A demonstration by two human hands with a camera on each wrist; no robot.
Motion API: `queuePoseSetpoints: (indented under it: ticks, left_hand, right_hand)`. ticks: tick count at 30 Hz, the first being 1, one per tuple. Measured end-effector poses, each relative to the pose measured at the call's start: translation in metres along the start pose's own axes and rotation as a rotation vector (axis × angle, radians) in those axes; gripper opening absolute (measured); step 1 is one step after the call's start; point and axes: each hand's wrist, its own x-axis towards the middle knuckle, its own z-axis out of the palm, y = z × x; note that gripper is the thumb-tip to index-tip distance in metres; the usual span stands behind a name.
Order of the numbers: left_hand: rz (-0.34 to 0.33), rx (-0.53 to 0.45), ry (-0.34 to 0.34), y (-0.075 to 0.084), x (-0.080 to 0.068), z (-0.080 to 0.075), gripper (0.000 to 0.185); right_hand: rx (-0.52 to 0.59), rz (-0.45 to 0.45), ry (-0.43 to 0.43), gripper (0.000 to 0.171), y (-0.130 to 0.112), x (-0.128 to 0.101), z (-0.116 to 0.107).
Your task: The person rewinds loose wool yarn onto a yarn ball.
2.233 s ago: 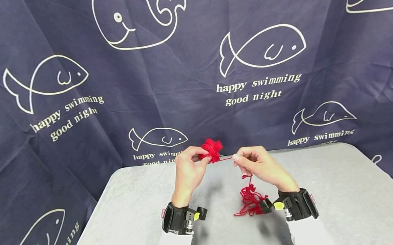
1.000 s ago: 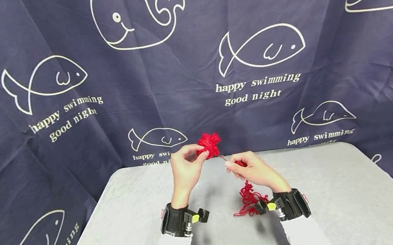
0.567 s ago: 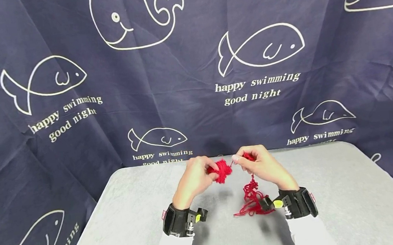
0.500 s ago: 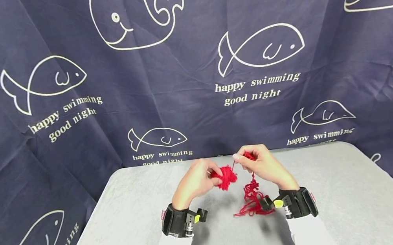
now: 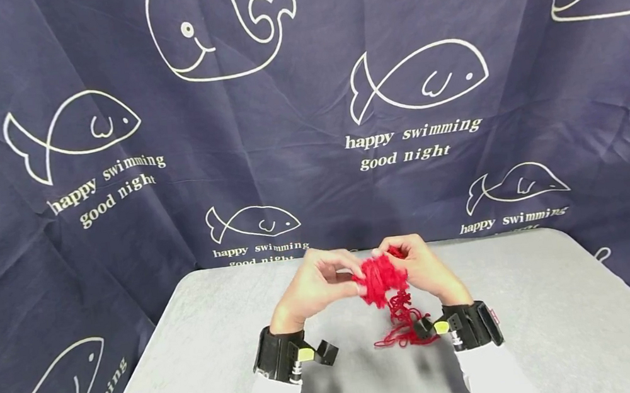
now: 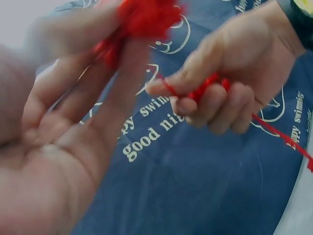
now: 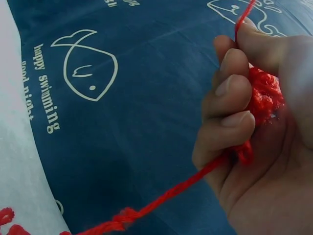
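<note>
A small ball of red yarn (image 5: 378,277) is held up off the grey surface (image 5: 530,302), just below the middle of the head view, so that the strand can be laid round it without dragging. It is gripped by the left hand (image 5: 323,281) from the left, the fingers (image 6: 124,78) curled against its side; in the left wrist view the ball appears blurred at the top of the frame, at the tips of those fingers.

The right hand (image 5: 421,265) is kept just beside the ball on its right. Its fingers (image 7: 230,93) are curled together and clamped on a bunched length of the strand (image 7: 264,98), presumably to keep the feed taut and short.

From that fist the strand is let down to a loose red tangle (image 5: 401,324) lying on the surface near the right wrist band (image 5: 470,327).

The yarn is seen to be bright red, fuzzy and thin, and the ball is irregular and loosely wound rather than round.
</note>
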Motion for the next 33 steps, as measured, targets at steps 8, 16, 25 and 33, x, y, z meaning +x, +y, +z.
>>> queuePoseSetpoints:
  ticks: [8, 16, 25, 33]
  left_hand:
    - [0.021, 0.088, 0.659, -0.002, 0.008, 0.003, 0.017]
    - [0.060, 0.529, 0.865, -0.015, 0.008, -0.001, 0.014]
    - [-0.016, 0.984, 0.503, -0.016, 0.002, -0.006, 0.019]
    - [-0.214, 0.966, 0.055, -0.008, 0.000, -0.001, 0.021]
  right_hand:
    - [-0.067, -0.005, -0.068, 0.022, -0.004, 0.003, 0.009]
    - [-0.126, 0.013, -0.127, 0.018, -0.010, 0.002, 0.013]
    - [-0.039, -0.025, -0.048, 0.021, -0.020, -0.002, 0.000]
    - [-0.003, -0.024, 0.058, 0.020, -0.021, -0.004, -0.011]
